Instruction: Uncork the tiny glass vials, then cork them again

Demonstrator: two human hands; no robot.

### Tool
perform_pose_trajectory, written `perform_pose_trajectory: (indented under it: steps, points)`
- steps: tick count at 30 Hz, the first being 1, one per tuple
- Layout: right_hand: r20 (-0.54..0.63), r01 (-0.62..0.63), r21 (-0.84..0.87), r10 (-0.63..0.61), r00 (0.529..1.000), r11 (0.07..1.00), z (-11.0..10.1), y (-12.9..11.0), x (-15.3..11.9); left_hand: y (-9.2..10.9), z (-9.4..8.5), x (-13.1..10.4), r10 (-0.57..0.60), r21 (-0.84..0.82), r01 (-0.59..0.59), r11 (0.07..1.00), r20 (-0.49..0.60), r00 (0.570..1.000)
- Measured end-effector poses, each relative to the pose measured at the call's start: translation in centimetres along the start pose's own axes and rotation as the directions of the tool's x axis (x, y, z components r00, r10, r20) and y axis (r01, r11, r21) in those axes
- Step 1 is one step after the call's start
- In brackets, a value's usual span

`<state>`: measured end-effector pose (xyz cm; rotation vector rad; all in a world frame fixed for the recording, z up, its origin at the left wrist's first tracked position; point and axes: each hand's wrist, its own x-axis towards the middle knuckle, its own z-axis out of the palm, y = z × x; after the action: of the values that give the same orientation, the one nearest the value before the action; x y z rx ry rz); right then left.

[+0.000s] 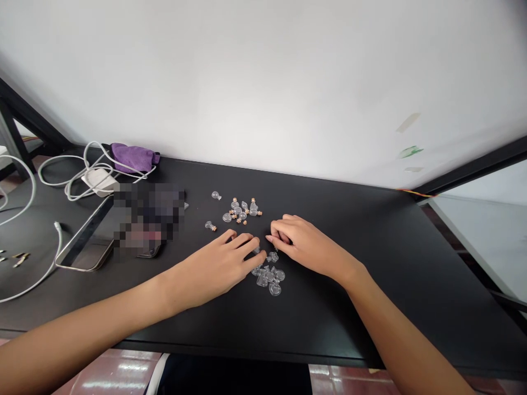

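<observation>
On the black table lie small clear glass bottles in two groups. The nearer pile of bottles (269, 276) shows no corks; the farther group (242, 209) has several corked ones. My left hand (216, 269) is palm down with its fingers apart, thumb and fingertips at the left edge of the nearer pile, partly covering a bottle there. Beside the pile, to the right, my right hand (310, 247) is closed with curled fingers, and whatever may be inside is hidden. A flower-shaped bottle (273, 257) lies between the two hands.
To the left are a tablet-like device (84, 241), a white cable (57, 252), a white charger (99, 181) and a purple cloth item (134, 158). A blurred patch covers things beside the device. Behind the table stands a white wall (263, 99).
</observation>
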<state>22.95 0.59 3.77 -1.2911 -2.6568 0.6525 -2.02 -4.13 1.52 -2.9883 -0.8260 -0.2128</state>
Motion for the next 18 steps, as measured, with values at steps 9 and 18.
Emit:
perform_pose_trajectory:
  steps: [9,18]
  points:
    - [0.000,-0.010,0.001,0.010,1.000,1.000,0.18,0.09,-0.08,-0.06,-0.15,0.09,-0.001,-0.030,0.000,1.000,-0.031,1.000]
    - [-0.002,-0.009,0.009,0.009,1.000,1.000,0.03,-0.09,-0.18,-0.42,-0.22,0.28,0.020,-0.023,-0.020,1.000,-0.002,1.000]
